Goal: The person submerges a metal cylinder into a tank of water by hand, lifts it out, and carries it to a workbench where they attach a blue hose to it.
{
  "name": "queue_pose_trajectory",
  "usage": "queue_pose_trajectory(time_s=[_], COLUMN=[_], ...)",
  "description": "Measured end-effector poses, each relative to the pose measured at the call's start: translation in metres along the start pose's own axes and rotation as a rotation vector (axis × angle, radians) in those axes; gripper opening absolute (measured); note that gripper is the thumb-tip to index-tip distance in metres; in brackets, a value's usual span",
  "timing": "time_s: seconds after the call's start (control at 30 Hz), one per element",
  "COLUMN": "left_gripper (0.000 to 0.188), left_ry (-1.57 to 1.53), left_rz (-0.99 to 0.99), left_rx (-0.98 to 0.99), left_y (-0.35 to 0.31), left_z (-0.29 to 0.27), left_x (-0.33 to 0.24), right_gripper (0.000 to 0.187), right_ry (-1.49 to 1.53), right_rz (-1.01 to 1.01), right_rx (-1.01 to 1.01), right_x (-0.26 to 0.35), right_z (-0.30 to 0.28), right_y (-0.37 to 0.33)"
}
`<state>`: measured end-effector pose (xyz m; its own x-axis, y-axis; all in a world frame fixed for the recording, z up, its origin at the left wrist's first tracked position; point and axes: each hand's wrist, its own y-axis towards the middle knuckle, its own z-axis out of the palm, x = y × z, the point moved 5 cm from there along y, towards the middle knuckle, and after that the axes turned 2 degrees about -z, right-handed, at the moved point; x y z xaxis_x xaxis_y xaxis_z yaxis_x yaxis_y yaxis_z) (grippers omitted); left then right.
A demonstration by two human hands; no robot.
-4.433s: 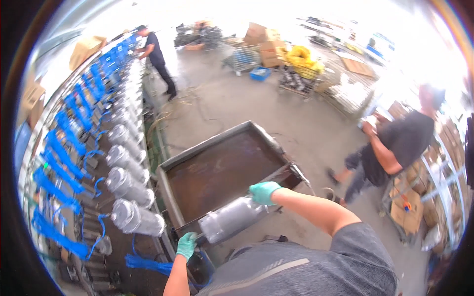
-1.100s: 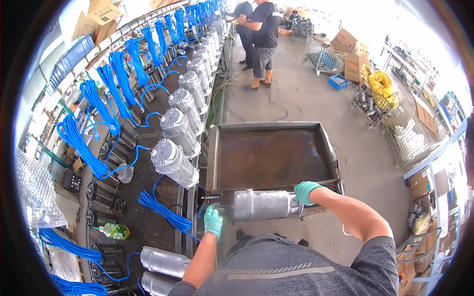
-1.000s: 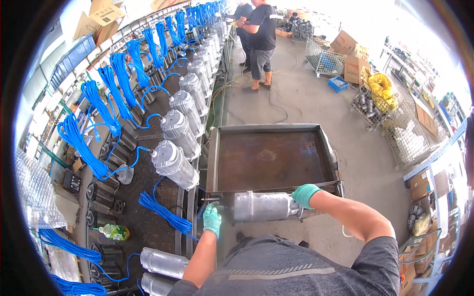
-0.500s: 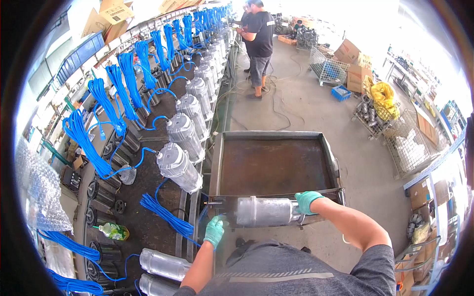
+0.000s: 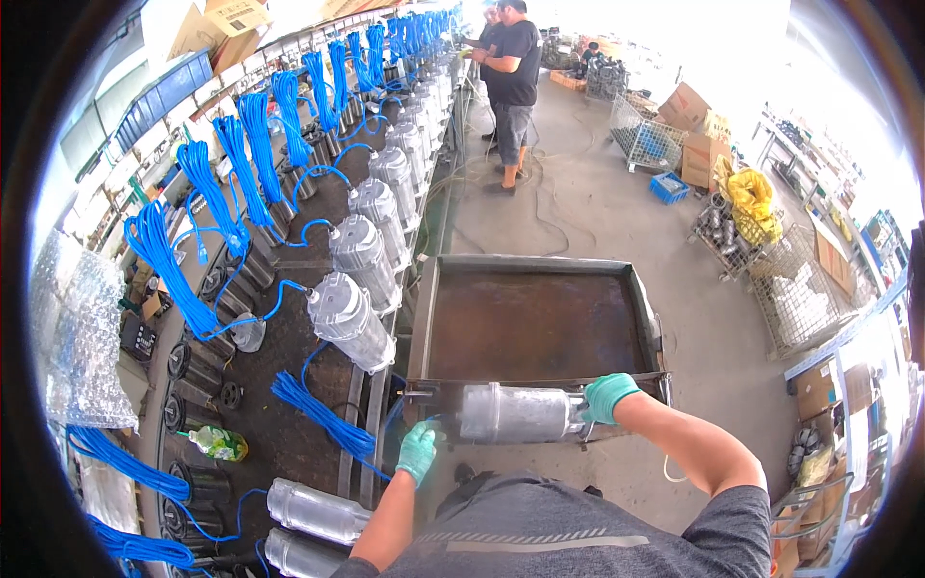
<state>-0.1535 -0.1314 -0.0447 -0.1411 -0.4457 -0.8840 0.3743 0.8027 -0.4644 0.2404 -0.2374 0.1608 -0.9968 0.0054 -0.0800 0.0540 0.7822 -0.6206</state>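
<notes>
A grey metal cylindrical pump housing (image 5: 515, 414) lies sideways at the near edge of a shallow metal tank. My right hand (image 5: 609, 397), in a green glove, closes around the rods at its right end. Left of the housing, apart from it, my gloved left hand (image 5: 417, 451) has its fingers curled together. What they hold, if anything, I cannot make out. A short metal rod-like fitting (image 5: 420, 393) sticks out at the tank's near left corner, just above that hand. A coiled blue cable (image 5: 323, 414) lies on the bench to its left.
The tank (image 5: 540, 323) has a rusty brown bottom. On the bench stand several upright housings (image 5: 352, 323) with hanging blue cable coils (image 5: 169, 275). Two more housings (image 5: 318, 511) lie at the near left. Two people (image 5: 511, 87) stand farther along the bench. Wire cages (image 5: 795, 289) stand right.
The housing and both hands stay nearly in place. My right hand has shifted very slightly to the right, and the whole view has moved a little.
</notes>
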Motion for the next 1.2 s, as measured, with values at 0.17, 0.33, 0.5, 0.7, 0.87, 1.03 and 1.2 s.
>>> queue_pose_trajectory(time_s=[0.17, 0.33, 0.5, 0.7, 0.87, 1.03, 1.2], left_gripper=[0.022, 0.02, 0.019, 0.018, 0.019, 0.02, 0.019], left_ry=[0.042, 0.06, 0.011, 0.045, 0.145, 0.101, 0.099], left_rz=[0.025, 0.026, 0.003, -0.039, 0.026, -0.032, -0.042], left_rx=[-0.006, -0.004, -0.011, 0.016, 0.009, 0.007, -0.022], left_y=[-0.003, -0.004, -0.004, -0.005, 0.0, -0.019, -0.012], left_z=[0.004, 0.011, 0.005, 0.003, 0.001, 0.002, 0.006], left_x=[-0.003, -0.009, -0.008, -0.005, 0.004, -0.013, -0.011], right_gripper=[0.043, 0.039, 0.048, 0.035, 0.034, 0.037, 0.039], right_ry=[-0.007, -0.111, -0.11, -0.019, -0.124, 0.261, 0.091], right_rz=[0.002, -0.148, -0.256, -0.017, -0.324, -0.067, 0.117], right_rx=[0.043, -0.183, -0.203, 0.047, -0.014, -0.063, -0.026], right_x=[-0.004, -0.006, 0.006, -0.006, -0.004, 0.001, -0.009], right_z=[0.025, 0.042, 0.008, 0.01, 0.018, -0.005, 0.004], right_y=[0.013, 0.011, -0.01, 0.0, 0.0, -0.011, -0.007])
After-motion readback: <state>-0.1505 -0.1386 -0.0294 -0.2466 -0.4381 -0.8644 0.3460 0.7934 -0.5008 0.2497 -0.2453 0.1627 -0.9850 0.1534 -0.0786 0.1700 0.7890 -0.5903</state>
